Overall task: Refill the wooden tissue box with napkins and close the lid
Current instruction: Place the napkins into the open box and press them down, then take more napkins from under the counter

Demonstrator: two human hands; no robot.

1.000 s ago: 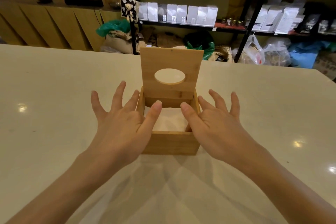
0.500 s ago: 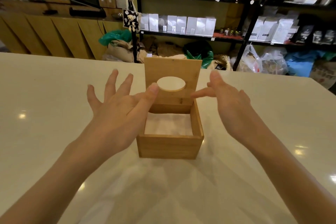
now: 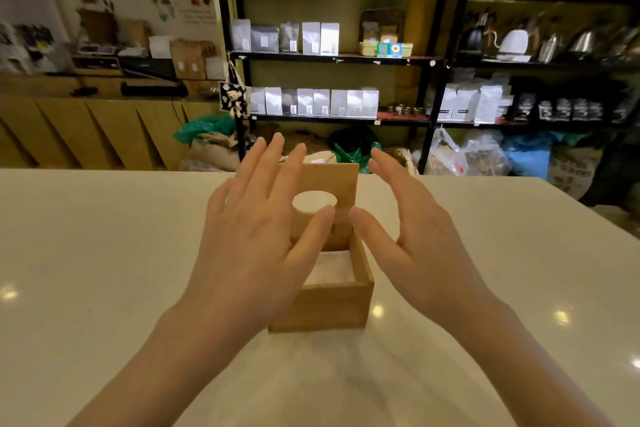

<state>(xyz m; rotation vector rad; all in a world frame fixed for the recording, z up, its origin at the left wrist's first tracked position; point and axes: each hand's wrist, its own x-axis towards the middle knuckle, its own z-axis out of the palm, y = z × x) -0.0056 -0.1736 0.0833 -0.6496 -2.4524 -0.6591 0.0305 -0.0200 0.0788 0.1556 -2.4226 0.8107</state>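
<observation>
The wooden tissue box (image 3: 332, 305) stands on the white table (image 3: 104, 253) in front of me. Its hinged lid (image 3: 341, 184), with an oval hole, stands upright at the back. White napkins (image 3: 330, 269) lie inside the box. My left hand (image 3: 256, 239) is spread open over the box's left half, fingers up by the lid's left edge and thumb in front of the lid. My right hand (image 3: 412, 239) is open just right of the lid, thumb pointing toward it. Whether either hand touches the lid is unclear. Neither hand holds anything.
Behind the table stand black shelves (image 3: 332, 57) with white and grey pouches, kettles at right. Sacks and plastic bags (image 3: 464, 156) lie on the floor past the table's far edge. A wooden counter (image 3: 86, 121) runs along the back left.
Both hands have risen from the box's front rim to the upright lid, one on each side. The view has tilted upward. The lid still stands upright.
</observation>
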